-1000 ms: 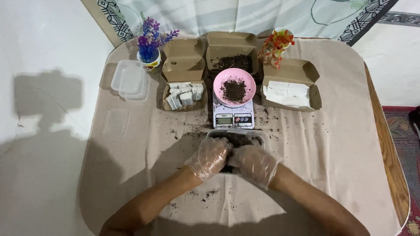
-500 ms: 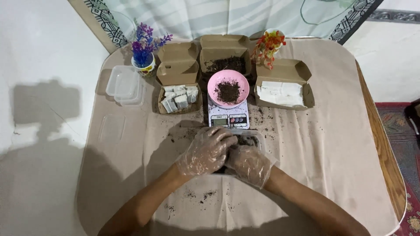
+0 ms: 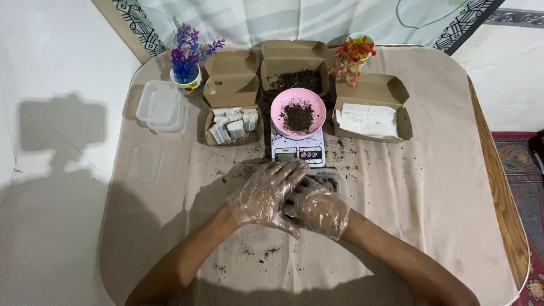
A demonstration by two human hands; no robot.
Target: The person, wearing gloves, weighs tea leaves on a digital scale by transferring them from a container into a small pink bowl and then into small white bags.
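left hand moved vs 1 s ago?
Yes. The gloved left hand has slid rightwards, over the gloved right hand and the dark tray, judged against the white digital scale behind.

A bowl (image 3: 298,113) sits on a scale (image 3: 298,152), between a box of packets (image 3: 233,126) on its left and a box of paper (image 3: 369,120) on its right; behind it stands a box of soil (image 3: 294,79). Stacked lidded tubs (image 3: 162,106) lie far left.
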